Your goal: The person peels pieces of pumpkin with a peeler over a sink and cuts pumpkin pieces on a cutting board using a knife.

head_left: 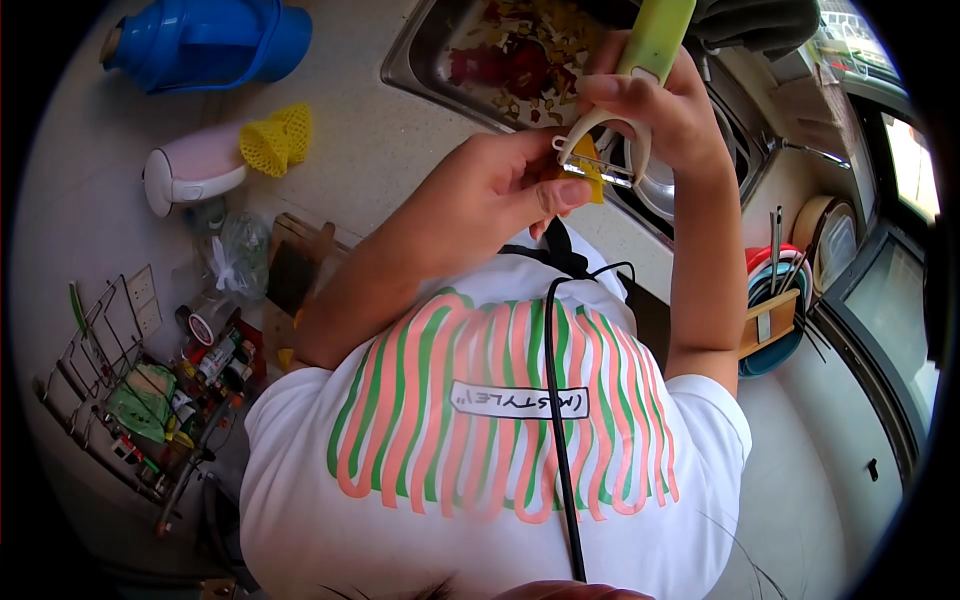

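Observation:
My right hand [660, 115] is closed around a peeler [660, 38] with a green handle and a white forked head. The peeler's metal blade lies against a small yellow-orange piece of food [585, 165], whose exact kind I cannot make out. My left hand [515, 185] pinches that piece between thumb and fingers, which partly hide it. Both hands are over the near edge of a metal sink [425, 85]. Yellow and dark red peelings [510, 65] are scattered in the sink.
On the counter to the left are a blue thermos flask [215, 45], a pink and white kettle [195, 165] and yellow foam netting [275, 140]. A wire rack [90, 340] holds bottles and bags. At right, utensils stand in a wooden holder [768, 325] beside a window [890, 300].

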Motion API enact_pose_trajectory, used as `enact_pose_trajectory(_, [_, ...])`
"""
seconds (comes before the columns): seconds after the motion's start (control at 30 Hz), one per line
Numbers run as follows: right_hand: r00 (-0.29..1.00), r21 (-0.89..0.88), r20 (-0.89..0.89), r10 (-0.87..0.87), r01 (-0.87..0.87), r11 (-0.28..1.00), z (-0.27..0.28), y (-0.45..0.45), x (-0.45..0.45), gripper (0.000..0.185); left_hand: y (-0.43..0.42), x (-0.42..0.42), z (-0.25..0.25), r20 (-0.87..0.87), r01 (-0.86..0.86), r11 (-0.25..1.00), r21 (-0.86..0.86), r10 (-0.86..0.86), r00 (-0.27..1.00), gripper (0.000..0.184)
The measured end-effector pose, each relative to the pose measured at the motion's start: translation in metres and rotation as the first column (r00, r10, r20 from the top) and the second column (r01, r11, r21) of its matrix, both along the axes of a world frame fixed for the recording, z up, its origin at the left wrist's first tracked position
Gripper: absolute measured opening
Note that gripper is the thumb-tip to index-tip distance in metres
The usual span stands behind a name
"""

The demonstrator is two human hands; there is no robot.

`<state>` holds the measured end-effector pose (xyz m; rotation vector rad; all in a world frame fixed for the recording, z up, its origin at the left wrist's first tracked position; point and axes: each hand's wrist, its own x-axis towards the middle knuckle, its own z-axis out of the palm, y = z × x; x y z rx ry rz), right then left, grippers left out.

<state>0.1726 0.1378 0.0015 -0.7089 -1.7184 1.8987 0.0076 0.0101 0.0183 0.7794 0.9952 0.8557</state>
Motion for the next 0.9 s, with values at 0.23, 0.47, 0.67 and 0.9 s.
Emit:
enact_pose_trajectory(0.23, [0.996,0.021,0.023,0.085,-0.086,0.996,-0.01,0.006,0.003,0.019,0.002,-0.004,0.001,-0.014,0.091,0.996,-0.007,-0.091,0.996,0.025])
enact_pose_trajectory(0.47, [0.998,-0.015,0.043,0.044,-0.043,0.999,-0.019,0.007,0.007,0.02,0.002,-0.007,-0.009,-0.048,0.13,0.991,-0.029,-0.131,0.99,0.024])
enact_pose_trajectory(0.67, [0.874,-0.075,-0.102,-0.475,0.469,0.88,-0.045,0.072,0.068,0.023,-0.011,-0.017,-0.009,0.123,0.185,0.965,-0.186,-0.164,0.979,0.036])
enact_pose_trajectory(0.9, [0.839,0.366,0.155,-0.522,0.442,0.819,-0.055,0.042,0.041,0.018,-0.008,-0.029,-0.002,0.139,0.041,0.987,-0.156,-0.019,0.99,0.041])
